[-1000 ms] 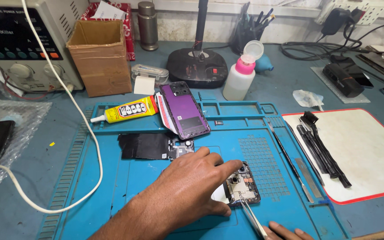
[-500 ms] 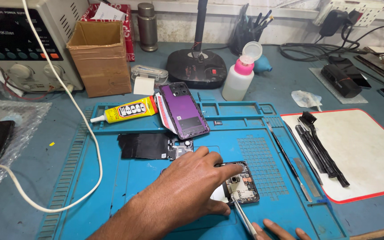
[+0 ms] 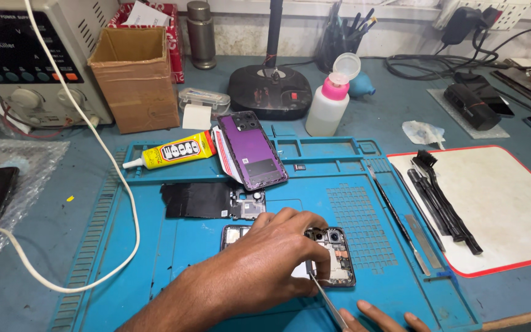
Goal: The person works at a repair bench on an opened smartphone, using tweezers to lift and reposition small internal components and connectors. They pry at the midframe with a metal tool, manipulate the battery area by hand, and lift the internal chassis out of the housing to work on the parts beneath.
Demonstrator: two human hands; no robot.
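Observation:
An opened phone [image 3: 334, 255] with its circuit board showing lies on the blue work mat [image 3: 155, 246]. My left hand [image 3: 265, 270] rests across it, fingers pressing its middle and covering most of it. My right hand [image 3: 382, 316] is at the bottom edge, mostly out of view, holding thin metal tweezers [image 3: 326, 298] whose tip reaches the phone's lower part under my left fingers. A purple back cover [image 3: 253, 150] and a black inner plate [image 3: 210, 200] lie farther back on the mat.
A yellow glue tube [image 3: 173, 150] lies at the mat's far left. A white pad [image 3: 499, 203] with black brushes [image 3: 444, 206] sits on the right. Behind are a cardboard box [image 3: 133, 77], a pink-capped bottle [image 3: 330, 98], a lamp base [image 3: 268, 92], a power supply [image 3: 26, 61] and a white cable [image 3: 124, 203].
My left hand has shifted slightly to the right over the phone, and the tweezers have moved in closer under its fingers.

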